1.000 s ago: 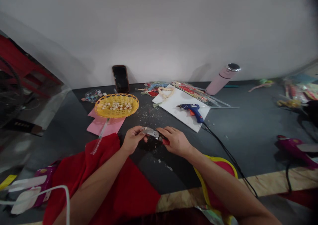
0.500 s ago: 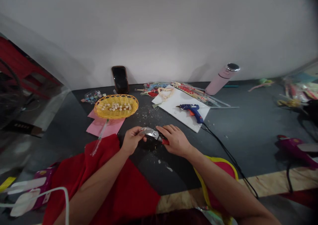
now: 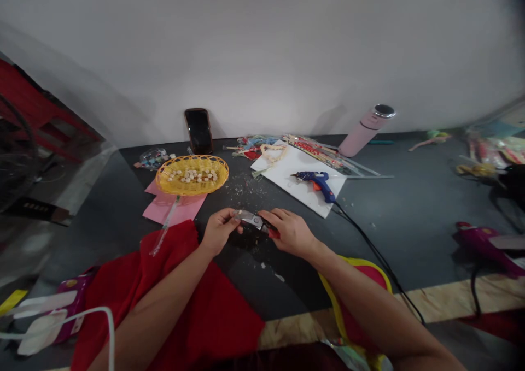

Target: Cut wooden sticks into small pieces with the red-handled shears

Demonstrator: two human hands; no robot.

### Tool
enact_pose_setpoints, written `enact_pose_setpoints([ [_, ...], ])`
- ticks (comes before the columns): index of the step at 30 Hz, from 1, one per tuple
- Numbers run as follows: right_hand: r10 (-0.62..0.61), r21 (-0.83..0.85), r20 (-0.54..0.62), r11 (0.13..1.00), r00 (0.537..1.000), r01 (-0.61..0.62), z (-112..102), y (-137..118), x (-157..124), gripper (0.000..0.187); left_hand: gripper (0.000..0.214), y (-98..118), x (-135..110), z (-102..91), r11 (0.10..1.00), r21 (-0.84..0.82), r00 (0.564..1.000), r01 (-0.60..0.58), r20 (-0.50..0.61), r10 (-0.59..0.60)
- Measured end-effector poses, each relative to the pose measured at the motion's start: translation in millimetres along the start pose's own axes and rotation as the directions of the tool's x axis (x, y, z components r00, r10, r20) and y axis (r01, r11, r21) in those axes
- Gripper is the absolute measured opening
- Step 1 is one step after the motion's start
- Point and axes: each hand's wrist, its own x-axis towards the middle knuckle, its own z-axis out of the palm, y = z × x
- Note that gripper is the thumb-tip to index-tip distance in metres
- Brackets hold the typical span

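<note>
My right hand is wrapped around the red handles of a pair of pruning shears, whose silver jaws point left. Against the tip of the jaws, the thumb and fingers of my left hand pinch together; what sits between them is too small to make out. Both hands are held low over the dark table, where pale crumbs and chips lie scattered. A yellow woven basket with several small whitish pieces in it stands beyond my left hand, on pink paper.
A blue glue gun rests on a white board, its black cord trailing right. Behind stand a phone and a pink flask. Red cloth lies under my left arm. A purple device is at the right.
The jaws of the shears have closed up and turned slightly, showing a narrower outline. My right hand has tightened a little; my left hand stays almost in place.
</note>
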Motion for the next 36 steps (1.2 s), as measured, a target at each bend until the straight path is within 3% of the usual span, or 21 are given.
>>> enact_pose_setpoints([
  [10, 0.012, -0.057, -0.034, 0.998, 0.999, -0.014, 4.2, -0.5, 0.8, 0.054, 0.018, -2.3, 1.4, 0.2, 1.000, -0.024, 0.999, -0.013, -0.042, 0.012],
  [19, -0.003, -0.067, -0.026, 0.998, 1.000, 0.001, 0.9, 2.2, 0.9, 0.060, 0.021, -1.4, 2.3, -2.7, 0.997, 0.072, 0.999, -0.028, -0.017, 0.029],
  [36, 0.020, 0.008, -0.024, 1.000, 1.000, -0.020, 3.3, 0.1, -0.6, 0.053, 0.016, -3.9, 1.1, -1.1, 0.999, -0.023, 1.000, -0.025, -0.001, 0.025],
])
